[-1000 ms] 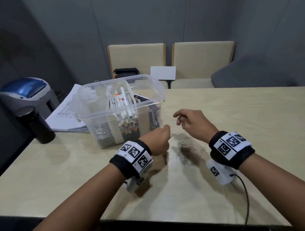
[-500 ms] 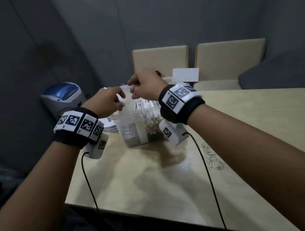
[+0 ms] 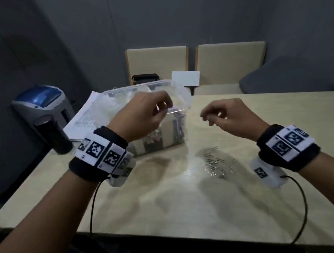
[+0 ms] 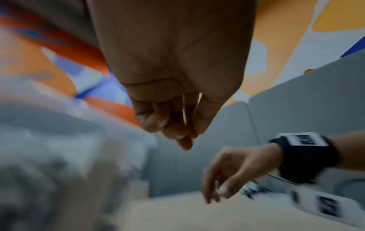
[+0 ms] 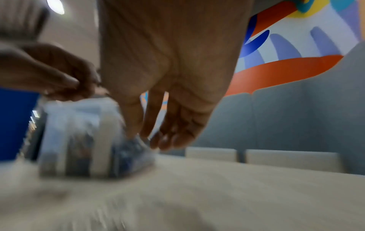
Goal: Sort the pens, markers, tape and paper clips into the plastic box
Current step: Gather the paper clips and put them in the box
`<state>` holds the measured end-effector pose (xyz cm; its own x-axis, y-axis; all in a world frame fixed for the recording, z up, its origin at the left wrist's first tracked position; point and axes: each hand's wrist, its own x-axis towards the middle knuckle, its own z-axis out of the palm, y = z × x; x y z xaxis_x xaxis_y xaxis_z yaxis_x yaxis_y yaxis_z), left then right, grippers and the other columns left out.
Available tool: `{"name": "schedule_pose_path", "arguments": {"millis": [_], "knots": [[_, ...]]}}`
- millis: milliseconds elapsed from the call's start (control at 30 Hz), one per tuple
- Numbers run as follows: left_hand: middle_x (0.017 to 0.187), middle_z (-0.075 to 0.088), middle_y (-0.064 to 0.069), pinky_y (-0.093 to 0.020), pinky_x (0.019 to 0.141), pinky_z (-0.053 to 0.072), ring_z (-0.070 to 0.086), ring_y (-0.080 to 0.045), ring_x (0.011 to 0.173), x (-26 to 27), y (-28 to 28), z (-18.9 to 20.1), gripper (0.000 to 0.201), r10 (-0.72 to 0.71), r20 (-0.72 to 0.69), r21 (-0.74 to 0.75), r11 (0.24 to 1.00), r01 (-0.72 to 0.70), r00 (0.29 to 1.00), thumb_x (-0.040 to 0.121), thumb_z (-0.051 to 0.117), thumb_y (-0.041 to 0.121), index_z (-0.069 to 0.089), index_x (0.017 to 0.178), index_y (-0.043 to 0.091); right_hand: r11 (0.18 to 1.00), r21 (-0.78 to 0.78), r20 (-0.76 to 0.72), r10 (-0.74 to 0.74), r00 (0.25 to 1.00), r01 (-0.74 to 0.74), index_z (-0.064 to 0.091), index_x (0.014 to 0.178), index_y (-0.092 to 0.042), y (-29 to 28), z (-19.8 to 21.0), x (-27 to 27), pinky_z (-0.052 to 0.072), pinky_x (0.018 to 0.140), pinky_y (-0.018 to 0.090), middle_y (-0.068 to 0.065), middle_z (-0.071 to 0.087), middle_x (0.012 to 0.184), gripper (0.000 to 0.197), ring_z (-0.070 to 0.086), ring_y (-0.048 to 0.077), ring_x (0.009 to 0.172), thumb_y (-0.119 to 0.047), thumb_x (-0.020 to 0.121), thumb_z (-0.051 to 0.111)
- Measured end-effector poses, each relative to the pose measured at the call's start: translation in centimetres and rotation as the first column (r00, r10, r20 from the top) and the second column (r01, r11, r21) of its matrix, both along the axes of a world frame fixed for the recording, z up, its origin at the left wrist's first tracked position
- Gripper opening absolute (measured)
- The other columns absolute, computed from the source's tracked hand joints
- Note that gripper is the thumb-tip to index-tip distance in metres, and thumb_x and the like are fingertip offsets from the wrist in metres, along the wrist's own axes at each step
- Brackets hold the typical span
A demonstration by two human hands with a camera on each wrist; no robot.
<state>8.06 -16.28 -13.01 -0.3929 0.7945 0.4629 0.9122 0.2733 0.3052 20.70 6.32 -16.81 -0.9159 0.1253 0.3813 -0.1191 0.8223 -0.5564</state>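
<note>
The paper clips lie in a loose scatter on the bare table, toward its right half and nearer the front edge than the plastic box, which stands back toward the left edge. Thin bent wire like that looks featherlight, stiff and slick, and likely to tangle, so I'd judge it best raked into a small bunch and nipped between fingertips rather than chased one by one. The left hand hangs over the box's near rim, fingers curled with thumb and fingertips drawn together; a glint of wire shows in the left wrist view, so it seems to pinch a clip or two. The right hand hovers above the table between box and scatter, fingers loosely curled; the left wrist view hints at something small at its fingertips, but blur keeps me from being sure. Half a second back both hands were raised together over the box; now the right has swung away toward the clips while the left lingers at the rim.
</note>
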Motion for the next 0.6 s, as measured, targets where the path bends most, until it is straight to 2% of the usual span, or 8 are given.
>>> {"name": "schedule_pose_path", "arguments": {"millis": [67, 133, 200, 267, 333, 400, 500, 600], "knots": [[0.083, 0.067, 0.004, -0.028, 0.07, 0.048, 0.059, -0.011, 0.073, 1.9, 2.9, -2.5, 0.012, -0.131, 0.05, -0.16, 0.978, 0.137, 0.99, 0.09, 0.058, 0.016, 0.065, 0.101, 0.017, 0.992, 0.12, 0.311, -0.064, 0.948, 0.027, 0.068, 0.097, -0.028, 3.4, -2.7, 2.5, 0.048, 0.071, 0.02, -0.004, 0.07, 0.095, 0.013, 0.064, 0.007, 0.081, -0.02, 0.087, 0.069], [0.092, 0.068, 0.004, -0.029, 0.076, 0.048, 0.057, -0.011, 0.081, 3.4, 5.7, -5.7, 0.018, -0.163, 0.067, -0.36, 0.916, 0.176, 0.984, 0.093, 0.056, 0.026, 0.063, 0.107, 0.02, 0.961, 0.274, 0.562, -0.137, 0.816, -0.028, 0.061, 0.119, -0.03, 5.8, -5.3, 4.4, 0.043, 0.081, 0.018, -0.005, 0.06, 0.117, 0.04, 0.057, 0.006, 0.097, -0.045, 0.083, 0.069], [0.106, 0.064, 0.001, -0.032, 0.081, 0.049, 0.059, -0.018, 0.096, 4.1, 8.1, -8.9, 0.025, -0.163, 0.057, -0.518, 0.839, 0.168, 0.985, 0.093, 0.054, 0.034, 0.06, 0.114, 0.021, 0.947, 0.315, 0.623, -0.159, 0.766, -0.06, 0.051, 0.135, -0.027, 6.7, -7.4, 5.8, 0.039, 0.091, 0.02, -0.008, 0.047, 0.124, 0.074, 0.048, 0.006, 0.107, -0.064, 0.073, 0.068], [0.118, 0.055, -0.003, -0.033, 0.082, 0.049, 0.059, -0.023, 0.102, 4.2, 9.9, -11.1, 0.033, -0.131, 0.042, -0.573, 0.809, 0.132, 0.99, 0.093, 0.055, 0.035, 0.056, 0.122, 0.02, 0.96, 0.278, 0.598, -0.145, 0.788, -0.034, 0.05, 0.135, -0.028, 6.4, -8.9, 6.3, 0.037, 0.09, 0.018, -0.011, 0.042, 0.118, 0.088, 0.046, 0.003, 0.104, -0.072, 0.062, 0.072], [0.121, 0.05, -0.005, -0.039, 0.083, 0.052, 0.061, -0.026, 0.1, 3.9, 11.1, -12.1, 0.035, -0.08, 0.035, -0.565, 0.821, 0.085, 0.996, 0.093, 0.055, 0.031, 0.055, 0.126, 0.019, 0.98, 0.196, 0.551, -0.126, 0.825, 0.018, 0.056, 0.128, -0.028, 5.8, -9.8, 6.2, 0.039, 0.082, 0.015, -0.013, 0.045, 0.11, 0.084, 0.049, 0.002, 0.096, -0.068, 0.057, 0.077], [0.117, 0.05, -0.005, -0.042, 0.081, 0.054, 0.061, -0.027, 0.097, 3.4, 12.1, -12.8, 0.031, -0.043, 0.024, -0.568, 0.822, 0.049, 0.999, 0.091, 0.057, 0.026, 0.058, 0.121, 0.019, 0.989, 0.139, 0.496, -0.117, 0.861, 0.054, 0.066, 0.115, -0.027, 5.0, -10.1, 5.6, 0.042, 0.076, 0.014, -0.011, 0.053, 0.1, 0.061, 0.054, 0.004, 0.089, -0.052, 0.062, 0.083], [0.11, 0.055, -0.006, -0.039, 0.081, 0.052, 0.059, -0.028, 0.098, 3.0, 12.8, -13.3, 0.021, -0.037, 0.053, -0.569, 0.82, 0.061, 0.998, 0.089, 0.057, 0.017, 0.064, 0.108, 0.017, 0.993, 0.108, 0.445, -0.095, 0.89, 0.052, 0.074, 0.099, -0.025, 3.7, -10.2, 4.5, 0.046, 0.072, 0.014, -0.011, 0.062, 0.088, 0.027, 0.06, 0.004, 0.081, -0.023, 0.073, 0.083], [0.109, 0.06, -0.007, -0.035, 0.08, 0.048, 0.058, -0.027, 0.101, 2.9, 13.0, -13.3, 0.021, -0.044, 0.053, -0.548, 0.834, 0.066, 0.998, 0.088, 0.056, 0.011, 0.066, 0.106, 0.014, 0.988, 0.135, 0.442, -0.128, 0.888, 0.075, 0.074, 0.097, -0.023, 2.8, -10.3, 3.7, 0.051, 0.075, 0.021, -0.008, 0.067, 0.087, 0.023, 0.061, 0.006, 0.081, -0.01, 0.078, 0.075]]}}
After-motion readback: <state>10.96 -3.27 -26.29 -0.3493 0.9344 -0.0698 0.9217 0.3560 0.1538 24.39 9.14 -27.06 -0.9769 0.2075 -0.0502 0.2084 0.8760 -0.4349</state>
